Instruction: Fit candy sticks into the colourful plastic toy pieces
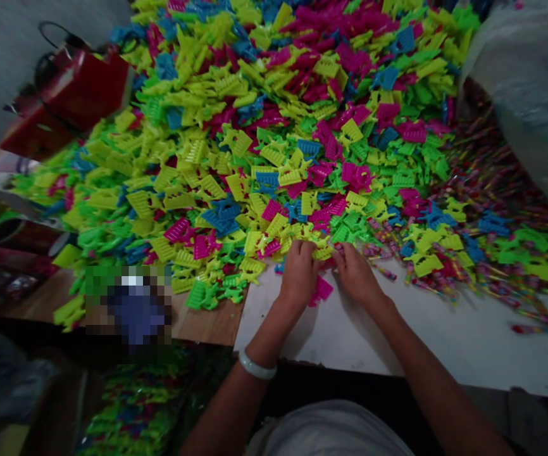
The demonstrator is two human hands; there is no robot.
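Below the table [212,320], a clear bag [129,415] holds many pieces. Your left hand [299,271], one bangle [257,366] on its wrist, and right hand [355,273] curl inward; I can't tell how closed either grip is or what it holds. A pink piece [322,290] lies between them. Beyond spreads the uncounted pile [255,158]; the wrapped sticks' [473,183] print is too small to read.

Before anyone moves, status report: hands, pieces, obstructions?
Both hands at the near edge of the plastic pieces; grip unclear. Wrapped sticks crowd the right side.
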